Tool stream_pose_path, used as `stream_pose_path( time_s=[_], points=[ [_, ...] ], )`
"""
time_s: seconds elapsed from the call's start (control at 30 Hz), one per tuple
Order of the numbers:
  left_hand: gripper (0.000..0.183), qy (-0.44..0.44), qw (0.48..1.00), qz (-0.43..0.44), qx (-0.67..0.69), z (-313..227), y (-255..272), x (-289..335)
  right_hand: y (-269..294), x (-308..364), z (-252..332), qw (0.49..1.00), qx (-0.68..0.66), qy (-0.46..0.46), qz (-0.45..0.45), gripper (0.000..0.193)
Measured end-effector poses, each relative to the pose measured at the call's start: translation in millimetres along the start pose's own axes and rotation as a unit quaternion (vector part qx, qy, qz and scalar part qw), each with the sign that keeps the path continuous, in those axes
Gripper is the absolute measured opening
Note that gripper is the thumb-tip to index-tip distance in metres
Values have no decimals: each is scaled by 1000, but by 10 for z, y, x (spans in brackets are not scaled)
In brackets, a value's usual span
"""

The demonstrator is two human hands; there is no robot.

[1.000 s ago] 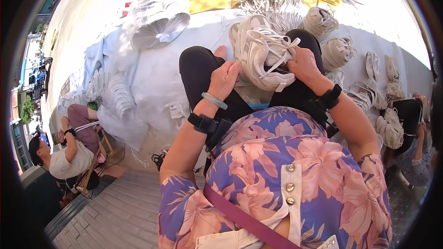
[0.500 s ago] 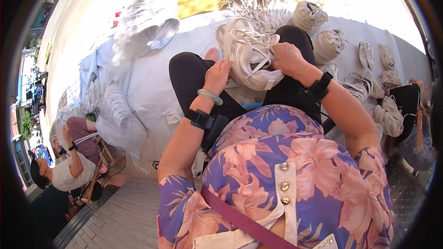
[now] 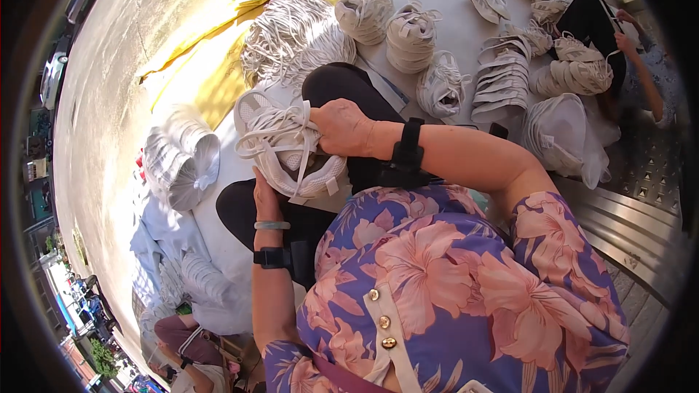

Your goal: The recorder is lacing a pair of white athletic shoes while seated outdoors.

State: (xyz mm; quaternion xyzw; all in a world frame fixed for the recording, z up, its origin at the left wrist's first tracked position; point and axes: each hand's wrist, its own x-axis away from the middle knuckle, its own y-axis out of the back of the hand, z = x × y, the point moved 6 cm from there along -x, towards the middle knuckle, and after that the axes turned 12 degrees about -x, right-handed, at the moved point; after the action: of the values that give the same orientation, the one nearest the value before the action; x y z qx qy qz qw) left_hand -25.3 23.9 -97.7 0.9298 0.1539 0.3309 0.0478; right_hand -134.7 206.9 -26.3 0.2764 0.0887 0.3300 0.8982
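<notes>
Right hand (image 3: pixel 346 127) on my feed: fingers curled nearly closed on the pale laced sneaker (image 3: pixel 313 175), at the right edge of its opening; tips hidden by the shoe. Left hand (image 3: pixel 266 200): fingers up against the sneaker's lower left side, tips out of sight behind it, so I can't tell how far open they are or whether they grip. Sneaker sits between the two hands, tilted, heel toward the wearer, loose laces across its top. I see a pale sole at its far left end; can't tell if that's a second shoe. Black-clad knees (image 3: pixel 338 81) flank the sneaker. Beyond it: a heap of white laces (image 3: pixel 291 36) beside a yellow sheet (image 3: pixel 226 73). Left of it: plastic-wrapped stack (image 3: pixel 164 171). Right of it: stacked shoes (image 3: pixel 411 42) and, well apart, a co-worker's hand (image 3: pixel 625 42).
</notes>
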Motion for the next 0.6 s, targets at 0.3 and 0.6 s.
stream_pose_path(
  time_s=[0.3, 0.6],
  points=[
    [65, -108, 971, -18, -212, 403, 182, -520, 974, 756, -674, 794, -602, 22, -80, 30],
    [58, -72, 986, 44, -142, 55, 22, -153, 1597, 3415, -3234, 894, 66, -296, -329, 38]
  ],
)
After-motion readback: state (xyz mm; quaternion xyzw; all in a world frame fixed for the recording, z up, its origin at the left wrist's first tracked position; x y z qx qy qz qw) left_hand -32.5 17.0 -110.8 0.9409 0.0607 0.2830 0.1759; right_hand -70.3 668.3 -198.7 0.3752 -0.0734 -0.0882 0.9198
